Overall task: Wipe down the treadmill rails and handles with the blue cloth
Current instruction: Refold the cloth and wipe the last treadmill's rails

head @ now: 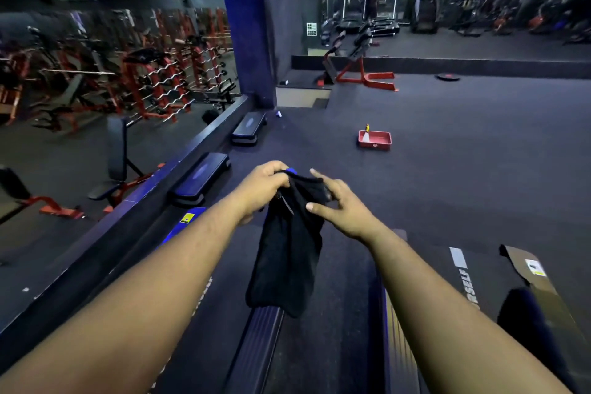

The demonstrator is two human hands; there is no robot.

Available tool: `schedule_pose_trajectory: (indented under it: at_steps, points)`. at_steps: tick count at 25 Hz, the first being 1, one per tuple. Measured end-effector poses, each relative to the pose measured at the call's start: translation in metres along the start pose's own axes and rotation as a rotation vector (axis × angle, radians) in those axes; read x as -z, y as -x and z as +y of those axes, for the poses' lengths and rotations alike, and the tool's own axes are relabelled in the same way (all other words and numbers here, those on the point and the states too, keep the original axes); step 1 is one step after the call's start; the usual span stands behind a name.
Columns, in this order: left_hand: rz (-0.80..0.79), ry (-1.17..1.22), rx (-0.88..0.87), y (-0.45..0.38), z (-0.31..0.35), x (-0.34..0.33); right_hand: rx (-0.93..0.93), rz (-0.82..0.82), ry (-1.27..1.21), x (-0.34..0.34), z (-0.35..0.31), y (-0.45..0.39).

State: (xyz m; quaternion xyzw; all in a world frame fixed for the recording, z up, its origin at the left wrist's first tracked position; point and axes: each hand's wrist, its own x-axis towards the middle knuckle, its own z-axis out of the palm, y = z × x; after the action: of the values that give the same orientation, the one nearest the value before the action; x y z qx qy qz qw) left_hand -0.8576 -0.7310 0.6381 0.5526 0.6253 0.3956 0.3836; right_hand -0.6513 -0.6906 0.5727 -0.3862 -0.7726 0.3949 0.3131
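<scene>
Hanging lengthwise from both hands, the cloth [287,253] dangles over a treadmill rail [256,342] running straight below. The left hand [260,190] grips its top edge; the right hand [339,201] pinches alongside, equally near.

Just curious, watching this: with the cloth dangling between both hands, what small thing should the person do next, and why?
Probably bunch the cloth into one hand. The left hand grips its top edge, the right hand pinches beside it, and most of it hangs loose above the treadmill side rail, so it isn't yet gathered for wiping.
</scene>
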Motion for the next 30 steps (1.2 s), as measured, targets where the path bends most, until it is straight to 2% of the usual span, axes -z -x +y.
schedule_pose_trajectory:
  at_steps: [1,3,6,12,14,18,20,22,23,25,27,30]
  points:
    - [-0.024,-0.016,0.003,-0.015,0.0,0.0,0.029,0.039,0.118,0.01,0.013,-0.015]
    - [-0.086,-0.056,-0.022,-0.04,0.003,-0.001,0.096,0.005,0.204,0.026,0.028,-0.039]
    - [-0.093,-0.097,-0.065,-0.078,0.012,0.003,0.186,-0.163,0.138,0.035,0.033,-0.082]
    - [0.116,0.02,-0.004,-0.167,-0.023,0.059,0.087,-0.288,0.021,0.019,0.074,-0.18]
    - [0.171,0.085,0.039,-0.194,-0.047,0.084,0.069,-0.351,-0.102,0.008,0.082,-0.216]
    - [0.07,0.119,-0.003,-0.236,-0.076,0.118,0.008,-0.412,-0.373,-0.042,0.061,-0.296]
    - [0.057,0.107,-0.027,-0.249,-0.084,0.142,0.036,-0.475,-0.349,-0.063,0.051,-0.336]
    - [0.164,0.142,-0.03,-0.254,-0.096,0.173,0.123,-0.554,-0.106,-0.077,0.051,-0.375]
    - [0.263,0.154,-0.03,-0.253,-0.102,0.192,0.185,-0.579,0.096,-0.084,0.054,-0.394]
    - [0.482,0.126,-0.027,-0.245,-0.118,0.232,0.309,-0.535,0.45,-0.099,0.055,-0.424]
    - [0.703,-0.027,0.012,-0.233,-0.135,0.271,0.291,-0.451,0.327,-0.118,0.041,-0.451]
    - [0.904,-0.61,0.27,-0.208,-0.16,0.314,0.248,-0.414,0.128,-0.165,0.009,-0.494]
